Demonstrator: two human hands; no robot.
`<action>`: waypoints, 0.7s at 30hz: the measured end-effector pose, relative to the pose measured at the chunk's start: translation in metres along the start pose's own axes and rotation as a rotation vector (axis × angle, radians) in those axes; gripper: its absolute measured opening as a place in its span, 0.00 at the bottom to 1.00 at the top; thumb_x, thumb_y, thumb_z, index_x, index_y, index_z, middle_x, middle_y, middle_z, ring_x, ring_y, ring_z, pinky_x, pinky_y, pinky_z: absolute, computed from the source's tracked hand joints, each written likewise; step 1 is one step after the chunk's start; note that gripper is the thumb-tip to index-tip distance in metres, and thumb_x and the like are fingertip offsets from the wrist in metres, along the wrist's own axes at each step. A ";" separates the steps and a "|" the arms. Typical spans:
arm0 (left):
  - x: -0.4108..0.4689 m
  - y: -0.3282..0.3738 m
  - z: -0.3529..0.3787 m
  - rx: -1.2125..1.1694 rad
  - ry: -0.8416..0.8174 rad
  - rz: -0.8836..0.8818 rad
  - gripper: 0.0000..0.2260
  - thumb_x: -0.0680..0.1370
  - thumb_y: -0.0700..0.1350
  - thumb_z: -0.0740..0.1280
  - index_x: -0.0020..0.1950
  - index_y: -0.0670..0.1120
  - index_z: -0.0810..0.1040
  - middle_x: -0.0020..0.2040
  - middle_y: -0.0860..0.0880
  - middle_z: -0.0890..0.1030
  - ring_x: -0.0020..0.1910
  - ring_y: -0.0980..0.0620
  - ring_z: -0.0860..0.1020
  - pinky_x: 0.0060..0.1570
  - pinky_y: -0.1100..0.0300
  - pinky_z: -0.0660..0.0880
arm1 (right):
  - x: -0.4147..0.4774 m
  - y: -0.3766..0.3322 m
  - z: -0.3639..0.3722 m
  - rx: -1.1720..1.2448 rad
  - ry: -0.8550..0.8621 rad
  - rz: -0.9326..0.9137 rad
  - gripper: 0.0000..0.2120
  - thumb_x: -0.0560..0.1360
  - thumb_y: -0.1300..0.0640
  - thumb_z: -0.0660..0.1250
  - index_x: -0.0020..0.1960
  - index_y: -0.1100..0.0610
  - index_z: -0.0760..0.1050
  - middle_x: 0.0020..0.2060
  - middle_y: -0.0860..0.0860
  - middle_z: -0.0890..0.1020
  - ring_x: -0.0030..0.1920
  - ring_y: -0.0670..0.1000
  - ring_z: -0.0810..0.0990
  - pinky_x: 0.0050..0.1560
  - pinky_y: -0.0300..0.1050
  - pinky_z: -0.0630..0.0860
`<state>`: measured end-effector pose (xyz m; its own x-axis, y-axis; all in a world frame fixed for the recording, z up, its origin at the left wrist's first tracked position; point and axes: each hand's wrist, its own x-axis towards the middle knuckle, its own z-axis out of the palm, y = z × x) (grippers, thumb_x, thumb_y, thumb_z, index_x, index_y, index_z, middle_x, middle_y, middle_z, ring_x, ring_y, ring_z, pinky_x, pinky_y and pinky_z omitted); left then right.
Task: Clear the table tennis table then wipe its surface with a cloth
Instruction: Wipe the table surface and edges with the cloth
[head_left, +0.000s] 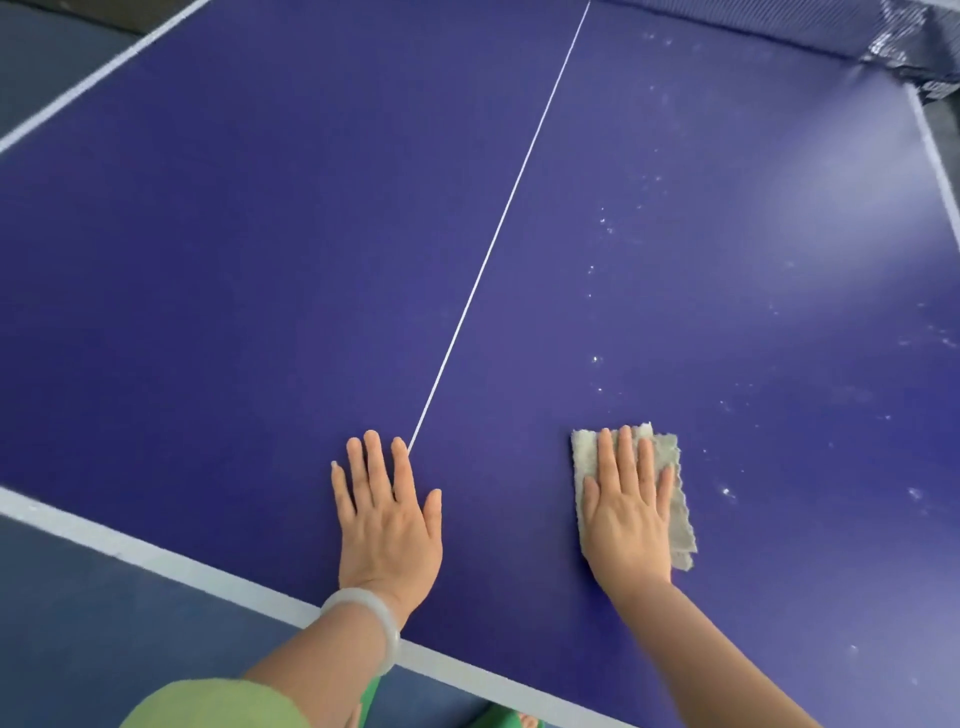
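The blue table tennis table (260, 234) fills the view, with a thin white centre line running from the far side down to my left hand. My right hand (628, 512) lies flat with straight fingers on a folded grey-white cloth (675, 483), pressing it onto the right half near the front edge. My left hand (389, 519) rests flat on the bare surface at the near end of the centre line, fingers spread; a pale bangle sits on that wrist. White specks and dust dot the right half beyond and beside the cloth.
The dark net (909, 47) runs across the far right corner. White border lines mark the table's front edge (156, 558), left edge and right edge. Grey-blue floor shows below the front edge and at the upper left.
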<state>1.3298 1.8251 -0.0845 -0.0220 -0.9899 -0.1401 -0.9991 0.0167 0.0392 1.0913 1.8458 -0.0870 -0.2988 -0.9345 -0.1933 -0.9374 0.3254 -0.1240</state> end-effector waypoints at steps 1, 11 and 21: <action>0.000 0.000 0.000 -0.004 0.009 -0.002 0.32 0.80 0.57 0.44 0.78 0.39 0.60 0.77 0.35 0.58 0.77 0.35 0.55 0.74 0.36 0.53 | -0.008 -0.015 0.003 -0.008 0.002 -0.079 0.26 0.83 0.48 0.37 0.80 0.51 0.40 0.80 0.49 0.45 0.79 0.51 0.37 0.77 0.56 0.38; 0.003 0.000 0.006 0.014 0.020 -0.015 0.32 0.80 0.58 0.44 0.78 0.40 0.59 0.78 0.36 0.56 0.78 0.37 0.52 0.75 0.37 0.53 | 0.090 -0.111 -0.003 -0.123 -0.048 -0.608 0.25 0.84 0.50 0.45 0.80 0.52 0.49 0.80 0.50 0.51 0.80 0.55 0.45 0.77 0.60 0.43; 0.001 0.000 0.005 0.003 0.000 -0.014 0.32 0.81 0.59 0.43 0.78 0.40 0.57 0.78 0.36 0.57 0.78 0.36 0.53 0.74 0.36 0.54 | 0.111 0.019 -0.024 0.063 0.088 0.393 0.27 0.84 0.50 0.45 0.81 0.54 0.46 0.80 0.51 0.47 0.80 0.55 0.42 0.76 0.62 0.42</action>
<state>1.3296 1.8246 -0.0897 -0.0082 -0.9900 -0.1406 -0.9994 0.0035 0.0338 1.0361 1.7450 -0.0877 -0.6491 -0.7449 -0.1538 -0.7366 0.6661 -0.1174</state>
